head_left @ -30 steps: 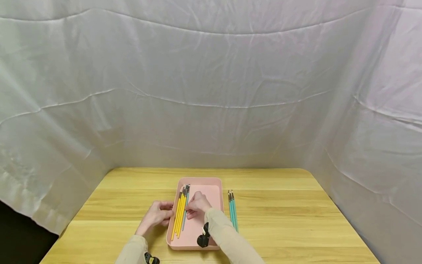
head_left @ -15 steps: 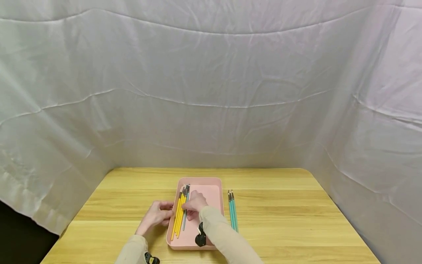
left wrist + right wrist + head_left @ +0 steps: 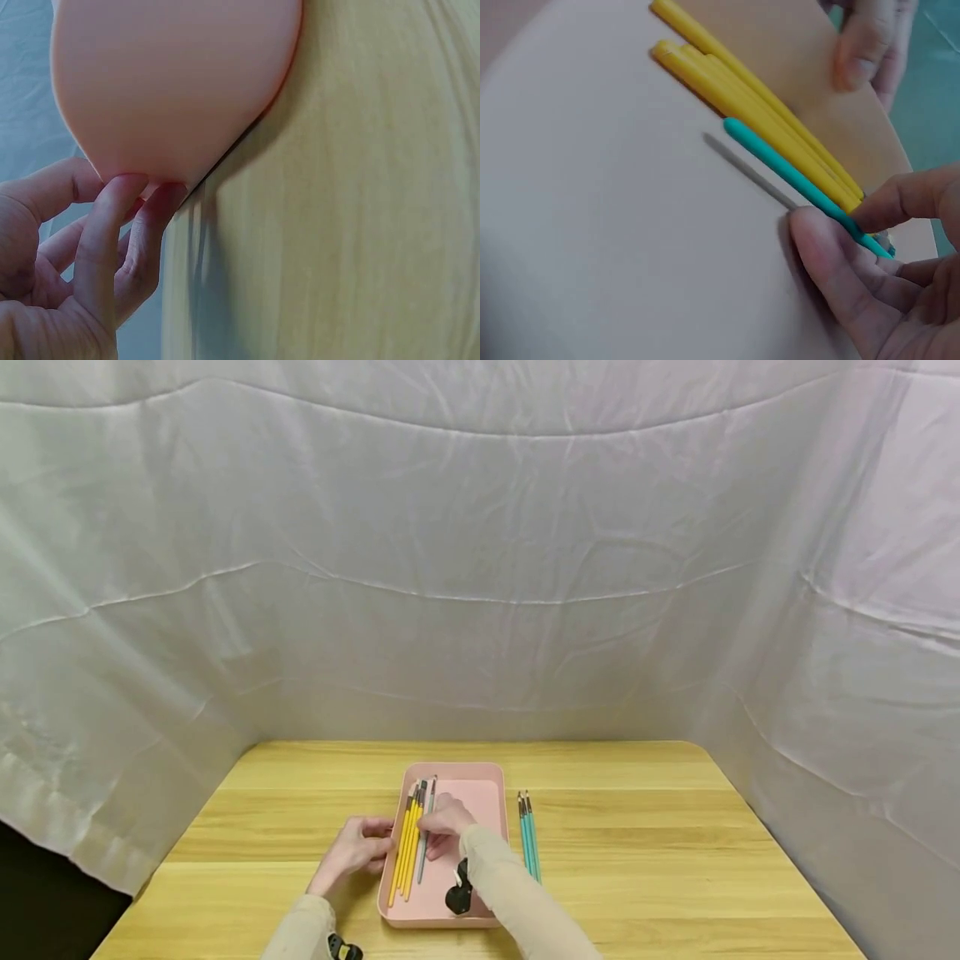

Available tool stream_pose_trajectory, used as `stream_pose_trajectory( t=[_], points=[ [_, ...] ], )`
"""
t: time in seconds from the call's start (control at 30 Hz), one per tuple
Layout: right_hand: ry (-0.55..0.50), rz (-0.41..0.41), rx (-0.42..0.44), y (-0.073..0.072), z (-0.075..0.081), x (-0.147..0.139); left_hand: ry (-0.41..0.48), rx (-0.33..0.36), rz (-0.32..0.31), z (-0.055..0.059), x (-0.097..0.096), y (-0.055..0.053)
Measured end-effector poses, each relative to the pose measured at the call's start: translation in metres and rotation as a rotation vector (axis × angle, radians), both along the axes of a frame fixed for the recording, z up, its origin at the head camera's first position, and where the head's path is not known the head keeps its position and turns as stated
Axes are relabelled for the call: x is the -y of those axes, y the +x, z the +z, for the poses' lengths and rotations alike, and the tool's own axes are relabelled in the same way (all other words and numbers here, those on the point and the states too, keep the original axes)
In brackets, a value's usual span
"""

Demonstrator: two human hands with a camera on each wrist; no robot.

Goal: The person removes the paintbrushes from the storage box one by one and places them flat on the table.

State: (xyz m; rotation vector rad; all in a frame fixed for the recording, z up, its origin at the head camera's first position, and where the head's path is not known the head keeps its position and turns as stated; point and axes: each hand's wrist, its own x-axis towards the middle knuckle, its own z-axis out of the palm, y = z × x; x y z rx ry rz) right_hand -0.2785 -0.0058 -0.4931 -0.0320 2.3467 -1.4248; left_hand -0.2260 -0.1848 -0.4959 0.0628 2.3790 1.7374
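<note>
My right hand (image 3: 444, 827) is over the inside of the pink tray (image 3: 480, 785). Thumb and index finger pinch a teal paintbrush (image 3: 787, 169), its handle end angling up beyond them in the right wrist view. A thin grey strip runs alongside; whether it is a shadow or another handle I cannot tell. Several yellow paintbrushes (image 3: 408, 847) lie side by side along the tray's left wall. My left hand (image 3: 356, 850) holds that wall from outside, with fingertips on the outer face (image 3: 142, 184) in the left wrist view.
Several teal paintbrushes (image 3: 528, 839) lie together on the wooden table (image 3: 637, 843), right of the tray. Pale grey cloth (image 3: 480, 652) hangs behind and at both sides of the table.
My right hand shifted slightly left, then a little back. The teal paintbrush's tip has swung right, away from the yellow ones. My left hand stays on the tray.
</note>
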Motion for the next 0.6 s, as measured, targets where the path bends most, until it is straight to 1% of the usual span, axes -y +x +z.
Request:
stream_pose_trajectory(
  t=[0.07,0.17,0.27,0.4,0.6],
  points=[
    [-0.059,0.0,0.04,0.001,0.001,-0.003,-0.008,0.004,0.003,0.001,-0.001,0.0],
    [-0.109,-0.005,0.069,0.001,0.001,-0.007,-0.002,0.01,0.007,0.002,-0.002,0.0],
    [-0.133,-0.017,0.078,0.001,0.0,-0.01,0.005,0.01,0.014,0.001,-0.003,-0.001],
    [-0.168,-0.032,0.091,0.0,-0.002,-0.012,0.015,0.007,0.008,0.001,-0.004,-0.002],
    [-0.211,-0.028,0.089,0.0,-0.004,-0.015,0.007,0.007,0.013,0.002,-0.004,-0.001]
  ],
)
